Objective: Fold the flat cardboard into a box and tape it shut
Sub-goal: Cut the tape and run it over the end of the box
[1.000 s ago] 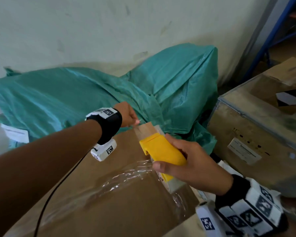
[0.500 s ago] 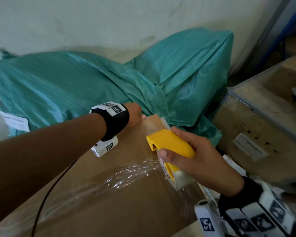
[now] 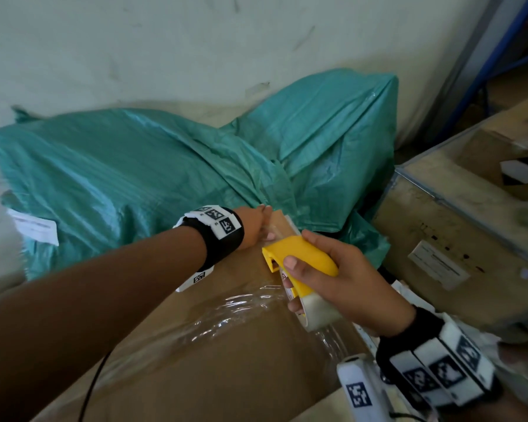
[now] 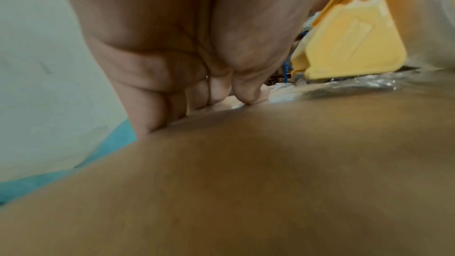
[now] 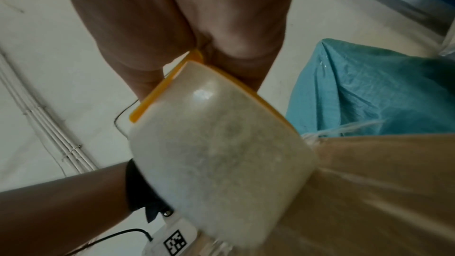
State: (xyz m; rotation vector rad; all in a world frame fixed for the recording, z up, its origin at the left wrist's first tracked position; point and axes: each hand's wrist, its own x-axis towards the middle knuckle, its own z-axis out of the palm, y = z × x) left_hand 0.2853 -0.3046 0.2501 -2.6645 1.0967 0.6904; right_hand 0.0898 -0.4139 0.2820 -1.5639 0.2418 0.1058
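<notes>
The brown cardboard box (image 3: 195, 370) lies in front of me, with a wrinkled strip of clear tape (image 3: 241, 312) across its top. My left hand (image 3: 255, 223) is at the box's far corner, its straight fingers (image 4: 248, 96) pressing the tape end onto the cardboard (image 4: 246, 182). My right hand (image 3: 345, 287) grips a yellow tape dispenser (image 3: 299, 260) holding a clear tape roll (image 5: 221, 153), just behind the left hand at the box's right edge. The dispenser (image 4: 344, 36) stands close to the left fingertips. The tape between them is hard to make out.
A large teal sack (image 3: 165, 166) lies against the white wall beyond the box. A plastic-wrapped cardboard crate (image 3: 439, 239) stands close on the right. A blue rack frame (image 3: 506, 41) rises at the far right. A black cable (image 3: 92, 391) runs from my left wrist.
My left hand, which held the tape end in the air, has come down onto the box's far corner and presses there. The right hand has drawn the dispenser slightly nearer.
</notes>
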